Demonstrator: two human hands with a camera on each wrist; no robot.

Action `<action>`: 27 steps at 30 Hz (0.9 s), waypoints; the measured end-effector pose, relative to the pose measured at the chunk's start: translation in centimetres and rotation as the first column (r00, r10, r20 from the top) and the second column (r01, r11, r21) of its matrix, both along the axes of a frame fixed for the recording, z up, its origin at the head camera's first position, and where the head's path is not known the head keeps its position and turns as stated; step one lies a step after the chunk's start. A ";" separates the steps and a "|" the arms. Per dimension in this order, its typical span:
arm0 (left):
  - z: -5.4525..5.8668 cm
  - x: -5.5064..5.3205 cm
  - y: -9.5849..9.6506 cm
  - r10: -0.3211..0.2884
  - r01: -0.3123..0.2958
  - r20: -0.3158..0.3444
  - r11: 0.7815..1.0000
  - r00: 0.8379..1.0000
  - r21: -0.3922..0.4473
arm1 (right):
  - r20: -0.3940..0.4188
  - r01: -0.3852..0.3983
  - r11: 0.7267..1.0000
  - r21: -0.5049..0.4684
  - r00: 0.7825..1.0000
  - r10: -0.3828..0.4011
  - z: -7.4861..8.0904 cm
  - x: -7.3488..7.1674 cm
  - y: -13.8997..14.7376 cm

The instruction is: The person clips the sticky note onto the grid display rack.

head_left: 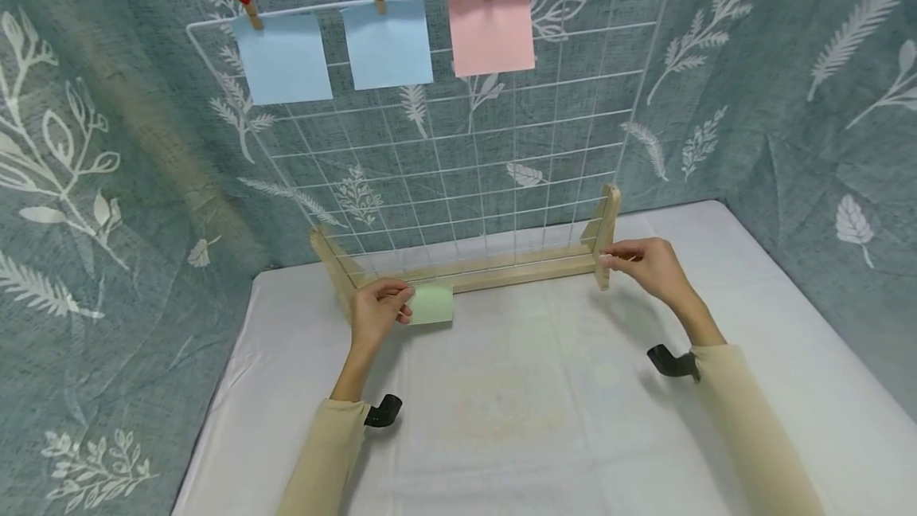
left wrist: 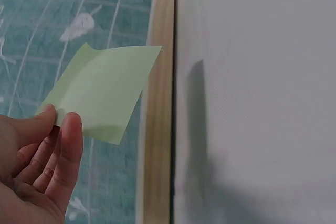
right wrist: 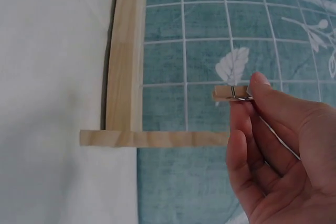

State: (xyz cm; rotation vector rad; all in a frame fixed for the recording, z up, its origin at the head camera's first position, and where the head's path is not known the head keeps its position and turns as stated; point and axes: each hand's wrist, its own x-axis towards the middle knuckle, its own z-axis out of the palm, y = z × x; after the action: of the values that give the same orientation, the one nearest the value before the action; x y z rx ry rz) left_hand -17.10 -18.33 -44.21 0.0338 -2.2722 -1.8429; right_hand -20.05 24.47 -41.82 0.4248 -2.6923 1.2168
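Observation:
My left hand point(head_left: 377, 310) pinches a green paper note point(left wrist: 107, 90) by one edge between thumb and fingers, near the left end of the wooden base. The note point(head_left: 432, 304) hangs just in front of the base bar. By the right foot of the stand, my right hand point(head_left: 648, 263) holds a small wooden clothespin point(right wrist: 224, 93) between thumb and fingertips. Behind both hands rises a white wire grid point(head_left: 458, 158). Along its top, clothespins with heart ends hold two blue notes point(head_left: 283, 59) point(head_left: 388, 44) and a pink note point(head_left: 491, 30).
The grid stands in a wooden base point(head_left: 530, 267) with upright feet point(head_left: 609, 229) at both ends. Under it lies a white cloth-covered table point(head_left: 501, 436). Green leaf-patterned fabric point(head_left: 809, 142) hangs behind and on both sides. Black mounts point(head_left: 672, 361) stick out by the wrists.

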 end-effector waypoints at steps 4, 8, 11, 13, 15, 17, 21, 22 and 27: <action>1.0 -0.3 1.4 -0.031 0.031 -0.027 0.999 0.999 -0.011 | -0.032 -0.027 1.000 0.012 0.999 0.027 1.0 -0.3 -0.7; 2.3 -1.0 3.1 -0.076 0.075 -0.026 0.997 0.997 -0.024 | -0.078 -0.022 0.999 0.032 0.997 0.024 2.6 -0.6 -0.9; 3.3 -1.6 4.6 -0.101 0.100 -0.030 0.995 0.994 -0.021 | -0.095 0.013 1.000 0.025 0.995 -0.011 4.0 -0.7 -0.8; 4.0 -1.8 5.7 -0.108 0.107 -0.045 0.994 0.993 -0.027 | -0.106 0.035 0.999 0.020 0.994 -0.032 4.9 -0.7 -0.7; 4.6 -2.0 6.6 -0.110 0.108 -0.067 0.994 0.992 -0.032 | -0.115 0.053 0.998 0.016 0.992 -0.051 5.7 -0.8 -0.7; 5.0 -2.1 7.4 -0.112 0.109 -0.102 0.993 0.989 -0.036 | -0.121 0.062 0.998 0.012 0.991 -0.060 6.2 -0.8 -0.8; 5.8 -2.1 8.6 -0.115 0.113 -0.168 0.993 0.979 -0.018 | -0.107 0.093 0.995 -0.027 0.990 -0.096 7.0 -0.9 -0.9; 6.0 -2.1 8.9 -0.116 0.115 -0.181 0.993 0.977 -0.013 | -0.105 0.106 0.994 -0.039 0.988 -0.109 7.1 -0.9 -0.9; 7.0 -2.2 10.0 -0.125 0.127 -0.225 0.992 0.966 -0.006 | -0.125 0.115 0.991 -0.073 0.984 -0.123 7.8 -1.2 -0.9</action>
State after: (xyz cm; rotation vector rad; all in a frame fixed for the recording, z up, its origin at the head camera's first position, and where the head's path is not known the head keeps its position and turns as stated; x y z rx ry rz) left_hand -19.33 -8.33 -37.24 -0.3093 -2.1534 -1.8129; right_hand -21.30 23.60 -34.02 0.3166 -2.5223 1.1977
